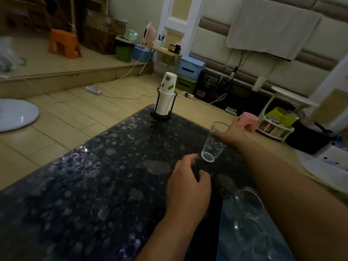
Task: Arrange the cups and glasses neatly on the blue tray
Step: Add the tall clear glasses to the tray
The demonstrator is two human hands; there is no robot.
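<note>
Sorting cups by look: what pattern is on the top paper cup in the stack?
Green leaves on white, on the top paper cup; seen in the head view.

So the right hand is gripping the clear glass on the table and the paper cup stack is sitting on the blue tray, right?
Not quite. The head view shows the paper cup stack in a black holder at the table's far end, not on the blue tray. The right hand does grip the clear glass.
</note>
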